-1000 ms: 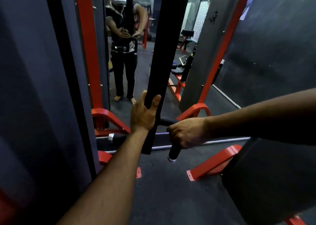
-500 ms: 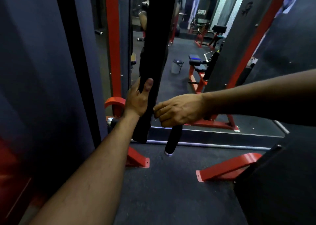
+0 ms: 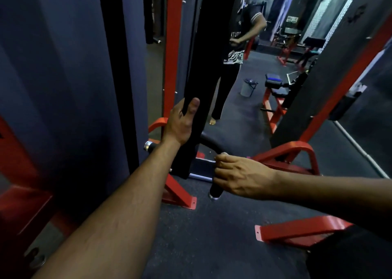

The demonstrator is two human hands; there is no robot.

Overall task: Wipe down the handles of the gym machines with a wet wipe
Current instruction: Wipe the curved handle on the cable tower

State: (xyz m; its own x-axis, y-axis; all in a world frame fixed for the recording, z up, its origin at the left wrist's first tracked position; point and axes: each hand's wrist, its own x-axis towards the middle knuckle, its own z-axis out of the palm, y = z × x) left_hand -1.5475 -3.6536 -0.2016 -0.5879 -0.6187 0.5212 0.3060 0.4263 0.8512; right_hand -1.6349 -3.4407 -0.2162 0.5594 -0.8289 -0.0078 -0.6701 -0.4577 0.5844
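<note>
Black padded upright (image 3: 197, 83) is being gripped by the left hand (image 3: 180, 124), thumb lying flat on its front face, fingers wrapping behind its edge. Right hand (image 3: 239, 177) is clenching round the curved black handle (image 3: 209, 140) near its lower end; a pale sliver at the fingertips (image 3: 221, 154) may be the wipe, cannot tell. Red machine frame (image 3: 174, 45) is standing just behind, dark rubber floor (image 3: 201, 236) below.

It was a gym: red steel machine frames (image 3: 286, 151) stood on dark rubber flooring (image 3: 212, 236), a padded bench (image 3: 275, 86) sat further back, and a wall mirror (image 3: 244, 66) reflected more equipment.
</note>
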